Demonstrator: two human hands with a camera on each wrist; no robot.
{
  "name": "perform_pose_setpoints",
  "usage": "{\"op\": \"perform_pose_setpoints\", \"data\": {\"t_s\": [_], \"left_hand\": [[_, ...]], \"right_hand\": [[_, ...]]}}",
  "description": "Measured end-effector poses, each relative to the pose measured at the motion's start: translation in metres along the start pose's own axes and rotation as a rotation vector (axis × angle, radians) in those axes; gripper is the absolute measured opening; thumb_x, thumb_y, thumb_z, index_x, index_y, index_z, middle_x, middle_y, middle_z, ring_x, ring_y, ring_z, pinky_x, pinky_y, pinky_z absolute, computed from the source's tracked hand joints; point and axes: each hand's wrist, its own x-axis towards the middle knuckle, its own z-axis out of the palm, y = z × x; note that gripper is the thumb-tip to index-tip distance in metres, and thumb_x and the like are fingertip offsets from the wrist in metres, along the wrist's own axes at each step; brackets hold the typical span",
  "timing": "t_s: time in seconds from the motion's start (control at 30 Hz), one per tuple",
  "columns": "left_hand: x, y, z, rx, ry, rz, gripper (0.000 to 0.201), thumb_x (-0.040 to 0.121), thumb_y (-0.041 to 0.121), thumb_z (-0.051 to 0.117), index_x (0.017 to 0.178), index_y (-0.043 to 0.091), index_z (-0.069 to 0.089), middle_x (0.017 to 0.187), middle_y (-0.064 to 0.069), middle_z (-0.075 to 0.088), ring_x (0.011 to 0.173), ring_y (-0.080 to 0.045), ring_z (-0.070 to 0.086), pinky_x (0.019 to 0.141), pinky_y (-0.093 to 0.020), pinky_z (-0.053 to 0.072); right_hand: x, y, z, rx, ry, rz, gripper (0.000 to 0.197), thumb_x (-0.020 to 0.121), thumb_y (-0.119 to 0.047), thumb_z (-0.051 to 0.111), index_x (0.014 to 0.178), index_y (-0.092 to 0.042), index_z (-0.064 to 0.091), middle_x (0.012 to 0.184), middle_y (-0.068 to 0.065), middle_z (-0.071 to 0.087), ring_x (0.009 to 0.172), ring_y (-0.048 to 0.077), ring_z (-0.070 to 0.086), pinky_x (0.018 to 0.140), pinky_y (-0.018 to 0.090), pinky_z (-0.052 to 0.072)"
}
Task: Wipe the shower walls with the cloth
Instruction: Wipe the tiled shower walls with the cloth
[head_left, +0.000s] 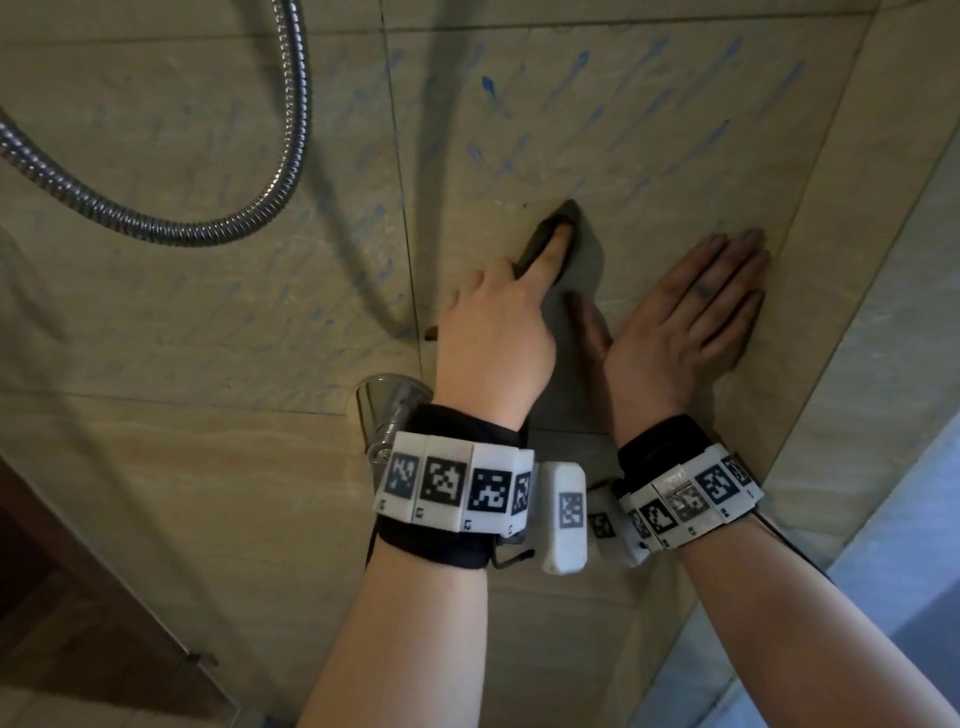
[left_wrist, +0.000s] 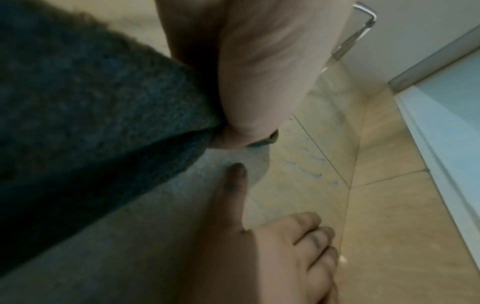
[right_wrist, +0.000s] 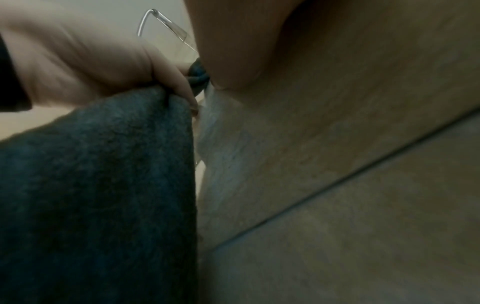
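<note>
A dark grey cloth lies against the beige tiled shower wall, which carries blue streaks. My left hand holds the cloth. Its index finger is stretched out and presses the cloth's top end to the tile; the other fingers curl round a fold of it, as the right wrist view shows, with left hand on cloth. My right hand rests flat on the wall just right of the cloth, fingers straight and together. The left wrist view shows the hanging cloth and the right hand beside it.
A metal shower hose loops across the wall at upper left. A chrome fitting juts out just below my left hand. The wall meets a side wall at a corner on the right. A pale ledge sits at lower right.
</note>
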Motion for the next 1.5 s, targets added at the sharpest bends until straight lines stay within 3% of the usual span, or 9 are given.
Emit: {"op": "perform_pose_setpoints", "data": {"t_s": [0.17, 0.27, 0.37, 0.57, 0.7, 0.93, 1.17, 1.3, 1.5], "left_hand": [[0.004, -0.012, -0.011, 0.005, 0.115, -0.209, 0.072, 0.093, 0.016, 0.041, 0.153, 0.031, 0.003, 0.120, -0.014, 0.050, 0.113, -0.034, 0.047, 0.097, -0.045, 0.033], [0.002, -0.004, -0.009, -0.011, 0.054, -0.152, 0.074, 0.091, 0.014, 0.042, 0.153, 0.029, 0.004, 0.120, -0.015, 0.049, 0.113, -0.035, 0.045, 0.095, -0.044, 0.032], [0.002, 0.000, -0.005, 0.041, -0.020, -0.075, 0.075, 0.090, 0.013, 0.042, 0.151, 0.037, 0.005, 0.120, -0.010, 0.045, 0.114, -0.032, 0.042, 0.090, -0.042, 0.028], [0.001, -0.007, -0.007, 0.006, 0.044, -0.202, 0.077, 0.090, 0.012, 0.041, 0.152, 0.032, 0.001, 0.122, -0.012, 0.043, 0.116, -0.032, 0.041, 0.098, -0.045, 0.028], [0.002, -0.004, -0.006, 0.029, -0.045, -0.118, 0.076, 0.092, 0.012, 0.039, 0.152, 0.034, -0.001, 0.121, -0.013, 0.041, 0.116, -0.032, 0.038, 0.094, -0.042, 0.028], [0.017, -0.002, -0.024, -0.003, 0.032, -0.077, 0.075, 0.090, 0.011, 0.040, 0.152, 0.034, 0.004, 0.118, -0.014, 0.045, 0.111, -0.033, 0.042, 0.095, -0.044, 0.032], [0.007, 0.003, -0.008, -0.049, 0.072, -0.199, 0.078, 0.090, 0.015, 0.043, 0.153, 0.024, -0.001, 0.121, -0.015, 0.047, 0.109, -0.034, 0.048, 0.089, -0.041, 0.038], [-0.001, 0.008, 0.000, -0.010, 0.017, -0.145, 0.077, 0.089, 0.014, 0.043, 0.153, 0.026, 0.002, 0.116, -0.015, 0.046, 0.105, -0.034, 0.047, 0.082, -0.038, 0.033], [0.031, 0.011, -0.030, 0.067, 0.134, -0.081, 0.073, 0.091, 0.015, 0.039, 0.153, 0.031, 0.004, 0.116, -0.014, 0.048, 0.104, -0.034, 0.049, 0.083, -0.039, 0.035]], "right_hand": [[-0.002, 0.002, 0.000, 0.062, -0.028, 0.005, 0.105, 0.088, -0.076, 0.031, 0.141, 0.014, 0.028, 0.144, 0.036, 0.031, 0.136, 0.047, 0.030, 0.112, 0.053, 0.022], [0.000, 0.001, 0.002, 0.011, -0.014, 0.004, 0.105, 0.087, -0.078, 0.030, 0.138, 0.014, 0.033, 0.141, 0.036, 0.036, 0.132, 0.047, 0.036, 0.110, 0.052, 0.028], [0.001, 0.000, 0.002, -0.012, 0.012, -0.002, 0.104, 0.088, -0.078, 0.031, 0.136, 0.014, 0.037, 0.139, 0.035, 0.040, 0.130, 0.047, 0.040, 0.108, 0.053, 0.033], [-0.001, 0.002, 0.001, 0.059, -0.016, -0.001, 0.105, 0.088, -0.077, 0.032, 0.140, 0.014, 0.029, 0.144, 0.036, 0.031, 0.135, 0.048, 0.030, 0.112, 0.054, 0.023], [0.001, 0.000, 0.001, 0.013, 0.005, 0.002, 0.105, 0.087, -0.078, 0.032, 0.138, 0.014, 0.034, 0.141, 0.036, 0.037, 0.132, 0.047, 0.037, 0.109, 0.053, 0.030], [0.000, 0.000, -0.002, -0.017, 0.003, -0.002, 0.104, 0.088, -0.077, 0.030, 0.138, 0.014, 0.036, 0.140, 0.035, 0.038, 0.131, 0.047, 0.038, 0.108, 0.054, 0.033], [0.000, 0.000, 0.001, -0.037, -0.004, -0.010, 0.104, 0.087, -0.078, 0.030, 0.137, 0.013, 0.036, 0.139, 0.035, 0.039, 0.130, 0.047, 0.039, 0.108, 0.053, 0.034], [0.000, 0.001, 0.001, -0.026, 0.011, -0.016, 0.102, 0.089, -0.076, 0.030, 0.136, 0.014, 0.037, 0.139, 0.036, 0.039, 0.130, 0.048, 0.039, 0.108, 0.054, 0.034], [-0.002, -0.001, -0.002, 0.028, -0.007, 0.013, 0.103, 0.088, -0.076, 0.031, 0.141, 0.012, 0.029, 0.145, 0.034, 0.032, 0.135, 0.047, 0.032, 0.111, 0.053, 0.026]]}}
